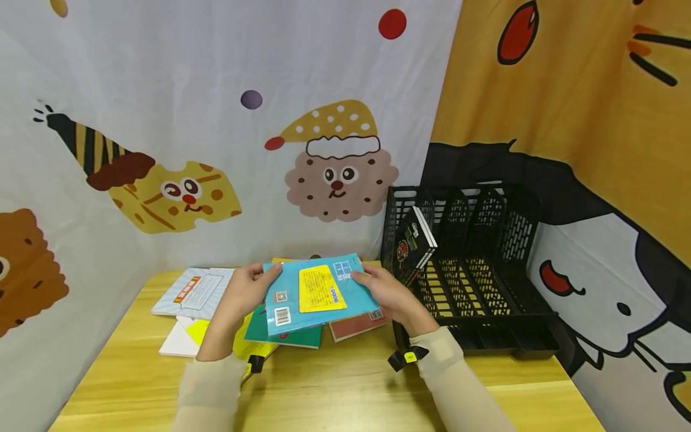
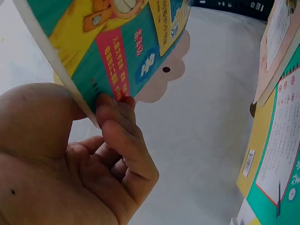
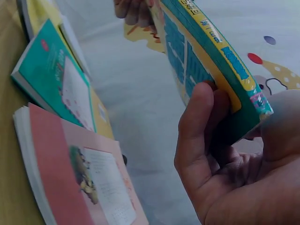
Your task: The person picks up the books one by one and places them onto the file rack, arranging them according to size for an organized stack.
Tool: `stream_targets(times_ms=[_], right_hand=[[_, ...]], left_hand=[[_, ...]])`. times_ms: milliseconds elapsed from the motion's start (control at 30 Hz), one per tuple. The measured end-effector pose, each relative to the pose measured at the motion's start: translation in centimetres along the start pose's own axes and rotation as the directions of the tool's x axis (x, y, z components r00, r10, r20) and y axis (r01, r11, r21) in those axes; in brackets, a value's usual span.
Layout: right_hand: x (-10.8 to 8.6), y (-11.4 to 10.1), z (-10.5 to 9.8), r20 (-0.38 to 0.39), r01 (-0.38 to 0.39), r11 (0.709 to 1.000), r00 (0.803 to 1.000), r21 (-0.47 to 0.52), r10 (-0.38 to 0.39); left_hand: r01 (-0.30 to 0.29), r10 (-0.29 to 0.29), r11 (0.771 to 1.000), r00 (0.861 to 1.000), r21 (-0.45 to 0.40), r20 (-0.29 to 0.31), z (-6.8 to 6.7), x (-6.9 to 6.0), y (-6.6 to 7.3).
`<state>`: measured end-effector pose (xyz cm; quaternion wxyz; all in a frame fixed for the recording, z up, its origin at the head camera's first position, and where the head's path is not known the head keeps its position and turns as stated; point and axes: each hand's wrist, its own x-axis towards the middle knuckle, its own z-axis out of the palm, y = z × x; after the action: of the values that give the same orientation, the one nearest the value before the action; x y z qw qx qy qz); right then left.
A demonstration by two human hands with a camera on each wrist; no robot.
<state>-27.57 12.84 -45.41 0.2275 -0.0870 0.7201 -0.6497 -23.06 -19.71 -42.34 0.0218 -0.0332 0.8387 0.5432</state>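
As the left hand (image 1: 241,299) and right hand (image 1: 393,294) pinch opposite edges of the blue book (image 1: 315,292) — held left of the black rack (image 1: 486,336) — matching pressure should steady it best; its spine (image 3: 227,54) looks too blurred to read reliably.

- Blue book (image 1: 310,294), back: barcode (image 1: 282,316), QR code (image 1: 281,296); yellow panel (image 1: 320,288) of fine print, illegible.
- Same book, front: pink strip (image 2: 112,63) with two lines of Chinese characters, not read with certainty. Spine (image 3: 229,54): lettering, blurred.
- Grey book (image 1: 216,285): orange label (image 1: 187,290), white characters, illegible.
- Black book (image 1: 412,246): pale lettering, too small.
- Green book (image 3: 54,72): white panel (image 2: 281,126), fine print, illegible.
- Pink book (image 3: 61,164): white panel, text blurred.
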Motion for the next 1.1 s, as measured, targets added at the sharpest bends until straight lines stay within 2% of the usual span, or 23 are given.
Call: stream_targets(times_ms=[167,367,433,533,600,700,767,800,867,1000,1100], right_hand=[[-0.4,-0.6,-0.4,-0.013,0.059,0.998,0.998,-0.012,-0.059],[-0.5,-0.3,-0.6,-0.064,0.051,0.998,0.997,-0.034,-0.053],[-0.5,-0.2,-0.7,-0.056,0.048,0.998,0.997,-0.043,-0.05],[-0.7,-0.4,-1.0,-0.011,0.047,0.997,0.999,-0.057,-0.047],[-0.8,-0.5,-1.2,0.034,0.048,0.997,0.998,-0.067,-0.046],[-1.0,-0.7,-1.4,0.094,0.053,0.994,0.995,-0.092,-0.044],[-1.0,-0.7,-1.5,0.108,0.05,0.993,0.993,-0.106,-0.038],[-1.0,-0.8,-1.5,0.102,0.049,0.992,0.994,-0.116,-0.037],[-1.0,-0.8,-1.6,0.07,0.051,0.99,0.997,-0.134,-0.042],[-0.9,-0.5,-1.9,-0.038,0.052,0.985,0.998,-0.167,-0.059],[-0.8,-0.4,-2.0,-0.107,0.053,0.987,0.992,-0.149,-0.07]], left_hand=[[0.014,-0.013,1.0,0.999,-0.003,0.032,0.3,0.3,-0.1],[0.025,-0.025,1.0,0.997,-0.01,0.074,0.6,0.9,-1.2],[0.011,-0.01,1.0,0.996,-0.006,0.086,0.5,0.9,-1.4],[-0.015,0.015,1.0,0.989,-0.003,0.146,0.2,1.0,-1.8],[-0.038,0.036,0.999,0.973,0.006,0.227,0.0,1.0,-2.1],[-0.09,0.077,0.996,0.93,0.022,0.36,-0.3,1.1,-2.3],[-0.123,0.101,0.992,0.906,0.027,0.411,-0.3,1.0,-2.4],[-0.135,0.113,0.991,0.901,0.022,0.419,-0.3,1.0,-2.4],[-0.15,0.134,0.989,0.905,0.008,0.403,-0.3,0.9,-2.3],[-0.143,0.141,0.99,0.941,-0.016,0.307,-0.1,0.8,-2.2],[-0.123,0.123,0.992,0.96,-0.017,0.25,-0.1,0.6,-2.0]])
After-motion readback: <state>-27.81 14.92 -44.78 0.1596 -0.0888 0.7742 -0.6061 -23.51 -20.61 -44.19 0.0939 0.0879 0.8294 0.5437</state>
